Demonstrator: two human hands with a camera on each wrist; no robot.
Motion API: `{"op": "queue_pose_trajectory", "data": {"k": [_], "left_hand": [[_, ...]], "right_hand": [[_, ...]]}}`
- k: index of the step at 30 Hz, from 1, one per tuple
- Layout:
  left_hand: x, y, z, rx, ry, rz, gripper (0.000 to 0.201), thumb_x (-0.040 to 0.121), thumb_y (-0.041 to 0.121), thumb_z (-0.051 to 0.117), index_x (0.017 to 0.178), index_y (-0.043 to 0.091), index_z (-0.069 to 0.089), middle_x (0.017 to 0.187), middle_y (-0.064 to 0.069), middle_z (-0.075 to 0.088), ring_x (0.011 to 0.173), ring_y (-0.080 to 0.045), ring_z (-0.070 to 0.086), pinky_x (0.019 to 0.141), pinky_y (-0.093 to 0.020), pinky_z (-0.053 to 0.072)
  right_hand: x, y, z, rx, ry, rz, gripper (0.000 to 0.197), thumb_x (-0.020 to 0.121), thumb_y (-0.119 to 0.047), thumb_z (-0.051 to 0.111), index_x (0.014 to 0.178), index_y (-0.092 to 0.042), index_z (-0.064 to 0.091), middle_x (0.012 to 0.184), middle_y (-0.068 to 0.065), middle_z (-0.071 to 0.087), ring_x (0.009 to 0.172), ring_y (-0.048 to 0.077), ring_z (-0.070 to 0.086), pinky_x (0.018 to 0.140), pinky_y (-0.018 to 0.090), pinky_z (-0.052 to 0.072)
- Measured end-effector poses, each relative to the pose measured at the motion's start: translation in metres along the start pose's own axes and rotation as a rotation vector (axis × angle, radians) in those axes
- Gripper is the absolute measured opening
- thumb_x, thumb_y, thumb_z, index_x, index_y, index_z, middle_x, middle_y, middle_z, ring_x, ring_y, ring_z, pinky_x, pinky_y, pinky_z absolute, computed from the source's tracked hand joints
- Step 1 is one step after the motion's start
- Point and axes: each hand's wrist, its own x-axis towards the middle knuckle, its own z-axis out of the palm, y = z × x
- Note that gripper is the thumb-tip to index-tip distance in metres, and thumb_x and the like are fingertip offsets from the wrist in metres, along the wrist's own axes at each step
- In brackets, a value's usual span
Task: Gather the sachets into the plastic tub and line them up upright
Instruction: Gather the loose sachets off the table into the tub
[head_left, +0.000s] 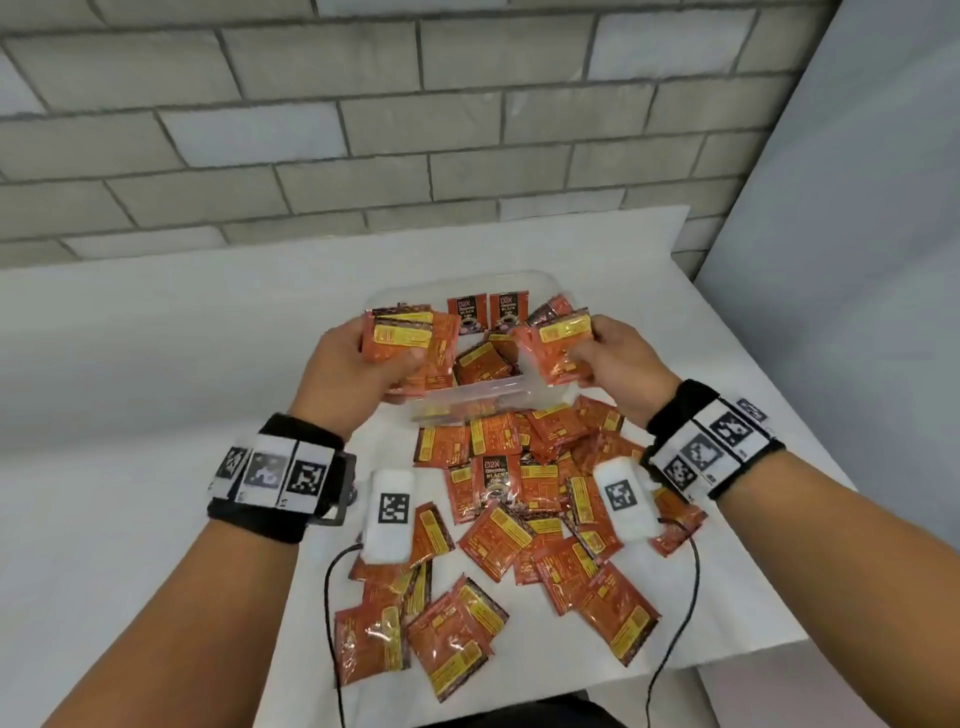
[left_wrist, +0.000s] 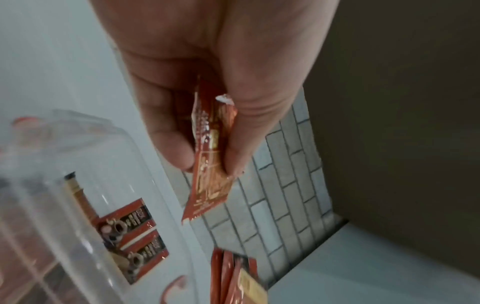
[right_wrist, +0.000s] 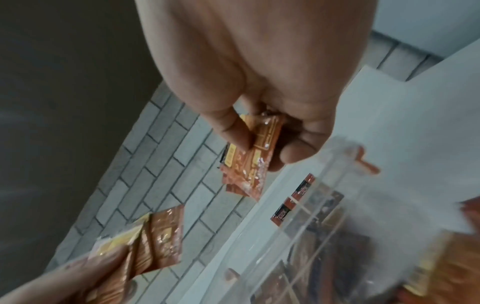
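Observation:
A clear plastic tub (head_left: 483, 395) stands mid-table, with two sachets (head_left: 485, 312) upright against its far wall and others loose inside. My left hand (head_left: 358, 364) grips a stack of orange sachets (head_left: 405, 338) over the tub's left side; the left wrist view shows that stack (left_wrist: 210, 162) pinched between thumb and fingers. My right hand (head_left: 608, 358) grips another stack (head_left: 558, 343) over the tub's right side, seen pinched (right_wrist: 249, 162) in the right wrist view. Many loose sachets (head_left: 519, 519) lie in a heap on the table in front of the tub.
The white table (head_left: 156, 364) meets a grey brick wall (head_left: 363, 130) at the back and a pale panel (head_left: 857, 260) on the right. Cables (head_left: 330, 597) run from both wrist devices across the heap toward the table's front edge.

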Motion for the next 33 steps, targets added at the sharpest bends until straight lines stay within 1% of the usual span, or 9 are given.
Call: {"op": "queue_pose_trajectory", "data": {"k": [4, 9, 13, 17, 20, 24, 26, 29, 33], "left_hand": [[0.044, -0.002, 0.02, 0.375, 0.0, -0.068, 0.023, 0.081, 0.02, 0.074, 0.096, 0.017, 0.057, 0.094, 0.002, 0.065, 0.081, -0.015, 0.061, 0.065, -0.023, 0.044], [0.08, -0.03, 0.042, 0.64, -0.103, -0.228, 0.055, 0.076, 0.02, 0.075, 0.121, 0.01, 0.046, 0.109, -0.007, 0.06, 0.091, -0.022, 0.057, 0.073, -0.029, 0.049], [0.09, -0.039, 0.047, 0.723, -0.142, -0.287, 0.055, 0.079, 0.028, 0.072, 0.125, 0.013, 0.046, 0.118, -0.009, 0.06, 0.105, -0.027, 0.06, 0.085, -0.032, 0.051], [0.081, -0.036, 0.04, 0.654, -0.156, -0.187, 0.071, 0.089, 0.033, 0.065, 0.147, 0.013, 0.029, 0.147, -0.012, 0.04, 0.132, -0.026, 0.04, 0.102, -0.03, 0.035], [0.065, -0.031, 0.028, 0.565, -0.084, -0.106, 0.052, 0.094, 0.035, 0.056, 0.141, 0.015, 0.042, 0.144, -0.009, 0.044, 0.13, -0.023, 0.043, 0.1, -0.027, 0.034], [0.03, -0.033, 0.012, 0.496, 0.058, 0.042, 0.03, 0.093, 0.027, 0.059, 0.12, 0.015, 0.06, 0.122, -0.008, 0.058, 0.108, -0.017, 0.052, 0.087, -0.023, 0.037], [0.009, -0.039, 0.011, 0.461, 0.094, 0.082, 0.017, 0.09, 0.023, 0.062, 0.105, 0.016, 0.063, 0.106, -0.004, 0.061, 0.095, -0.012, 0.049, 0.078, -0.021, 0.035], [-0.015, -0.049, 0.022, 0.428, 0.0, 0.021, 0.006, 0.089, 0.023, 0.063, 0.093, 0.019, 0.06, 0.091, 0.002, 0.058, 0.08, -0.01, 0.05, 0.064, -0.012, 0.034], [-0.032, -0.063, 0.054, 0.535, -0.262, -0.116, 0.017, 0.09, 0.034, 0.062, 0.098, 0.019, 0.06, 0.093, 0.004, 0.061, 0.08, -0.011, 0.056, 0.063, -0.02, 0.037]], "right_hand": [[0.061, -0.014, 0.036, -0.186, 0.029, 0.005, 0.017, 0.085, -0.003, 0.059, 0.082, -0.018, 0.065, 0.084, -0.002, 0.068, 0.072, 0.012, 0.062, 0.06, 0.023, 0.048], [0.119, -0.006, 0.067, -0.471, 0.013, 0.174, 0.032, 0.092, -0.009, 0.052, 0.122, -0.001, 0.057, 0.119, 0.012, 0.063, 0.1, 0.028, 0.064, 0.087, 0.036, 0.055], [0.124, -0.01, 0.078, -0.514, -0.042, 0.135, 0.046, 0.088, -0.025, 0.063, 0.126, -0.001, 0.053, 0.126, 0.015, 0.057, 0.113, 0.03, 0.056, 0.089, 0.032, 0.045], [0.117, -0.014, 0.078, -0.483, -0.058, 0.112, 0.029, 0.092, -0.029, 0.056, 0.104, -0.004, 0.059, 0.101, 0.017, 0.059, 0.09, 0.025, 0.055, 0.079, 0.033, 0.045], [0.098, -0.02, 0.062, -0.286, -0.094, 0.067, 0.031, 0.092, -0.021, 0.056, 0.115, 0.0, 0.058, 0.097, 0.018, 0.066, 0.086, 0.024, 0.062, 0.086, 0.04, 0.055], [0.047, -0.023, 0.017, -0.046, -0.172, 0.003, 0.017, 0.093, -0.015, 0.058, 0.109, -0.016, 0.059, 0.094, 0.006, 0.068, 0.074, 0.016, 0.064, 0.064, 0.024, 0.052], [0.022, -0.012, -0.01, -0.025, -0.155, 0.006, 0.012, 0.093, -0.013, 0.057, 0.103, -0.017, 0.062, 0.09, 0.005, 0.069, 0.071, 0.016, 0.063, 0.062, 0.025, 0.048], [-0.005, 0.014, -0.043, -0.09, -0.045, 0.025, 0.012, 0.092, -0.01, 0.057, 0.097, -0.018, 0.064, 0.083, 0.004, 0.069, 0.069, 0.017, 0.062, 0.064, 0.028, 0.044], [-0.02, 0.061, -0.061, -0.426, 0.014, 0.099, 0.011, 0.089, -0.016, 0.063, 0.1, -0.016, 0.064, 0.089, 0.002, 0.066, 0.081, 0.018, 0.06, 0.063, 0.022, 0.041]]}}
